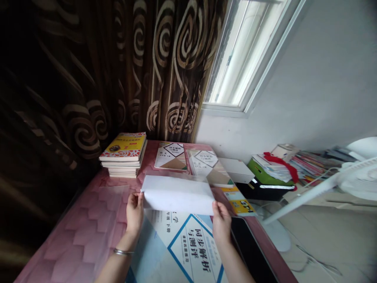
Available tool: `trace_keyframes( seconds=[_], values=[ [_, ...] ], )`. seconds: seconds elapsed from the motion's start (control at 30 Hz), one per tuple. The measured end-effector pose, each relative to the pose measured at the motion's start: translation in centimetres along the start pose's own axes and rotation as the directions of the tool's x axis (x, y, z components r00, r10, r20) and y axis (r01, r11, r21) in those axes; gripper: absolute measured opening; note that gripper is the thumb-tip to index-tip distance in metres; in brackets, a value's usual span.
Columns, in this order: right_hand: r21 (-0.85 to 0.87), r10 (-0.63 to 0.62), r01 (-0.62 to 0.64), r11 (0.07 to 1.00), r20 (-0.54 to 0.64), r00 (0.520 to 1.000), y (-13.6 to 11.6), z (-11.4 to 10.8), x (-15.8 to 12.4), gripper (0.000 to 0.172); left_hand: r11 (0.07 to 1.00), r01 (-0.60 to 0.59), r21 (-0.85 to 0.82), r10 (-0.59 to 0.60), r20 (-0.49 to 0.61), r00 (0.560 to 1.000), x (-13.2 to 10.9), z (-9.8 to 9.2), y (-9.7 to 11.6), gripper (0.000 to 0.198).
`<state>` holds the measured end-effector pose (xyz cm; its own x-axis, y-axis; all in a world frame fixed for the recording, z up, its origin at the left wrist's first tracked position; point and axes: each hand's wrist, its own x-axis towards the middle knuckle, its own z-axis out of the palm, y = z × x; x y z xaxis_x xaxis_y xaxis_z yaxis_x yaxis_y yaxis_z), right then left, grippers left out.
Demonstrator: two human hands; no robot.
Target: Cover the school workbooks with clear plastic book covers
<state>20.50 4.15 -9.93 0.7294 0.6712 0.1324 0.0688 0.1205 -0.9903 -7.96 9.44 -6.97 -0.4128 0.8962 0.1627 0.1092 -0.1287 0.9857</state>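
Observation:
A white sheet of paper (176, 193) is stretched between my two hands above a blue-and-white workbook (176, 232). My left hand (135, 208) pinches the sheet's left edge, and a silver bangle circles that wrist. At the sheet's right edge, my right hand (220, 220) grips it between thumb and fingers. The workbook lies with its printed cover up, partly hidden by the paper and my forearms. A black flat panel, perhaps a tablet (250, 247), lies right of the workbook beside my right forearm.
On the pink padded table cover (79, 236), a book stack (125, 151) stands back left. Two workbooks, one white and brown (170, 155), one paler (206, 163), lie at the back. A yellow booklet (238, 200) is at the right edge. Beyond stand a white fan (324, 188) and a black-green box (265, 181).

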Motion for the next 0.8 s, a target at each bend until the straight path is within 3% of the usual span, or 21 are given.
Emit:
trace_keyframes(
  seconds=[0.2,0.37,0.47,0.63,0.8],
  values=[
    [-0.253,-0.055,0.06,0.966,0.028,0.998,0.1,0.2,0.3,0.045,0.959,0.062,0.276,-0.047,-0.062,0.997,-0.8,-0.6,-0.7,0.027],
    [-0.472,0.022,0.047,0.88,0.139,0.99,0.5,-0.9,1.5,0.042,0.882,0.056,0.467,-0.066,0.006,0.998,-0.6,-1.1,-0.8,0.024],
    [-0.516,0.029,0.066,0.854,0.174,0.984,0.6,-1.3,1.6,0.043,0.859,0.043,0.511,-0.073,0.039,0.997,-0.7,-1.2,-0.6,0.023],
    [-0.498,-0.066,0.107,0.861,0.1,0.993,1.1,-0.7,0.8,0.048,0.868,-0.002,0.497,-0.02,0.038,0.999,-1.4,-1.1,-0.5,0.022],
    [-0.583,-0.068,0.09,0.808,0.06,0.996,1.7,0.0,0.9,0.039,0.857,0.005,0.515,-0.03,0.04,0.999,-1.3,-1.0,-0.9,0.022]
  ],
)
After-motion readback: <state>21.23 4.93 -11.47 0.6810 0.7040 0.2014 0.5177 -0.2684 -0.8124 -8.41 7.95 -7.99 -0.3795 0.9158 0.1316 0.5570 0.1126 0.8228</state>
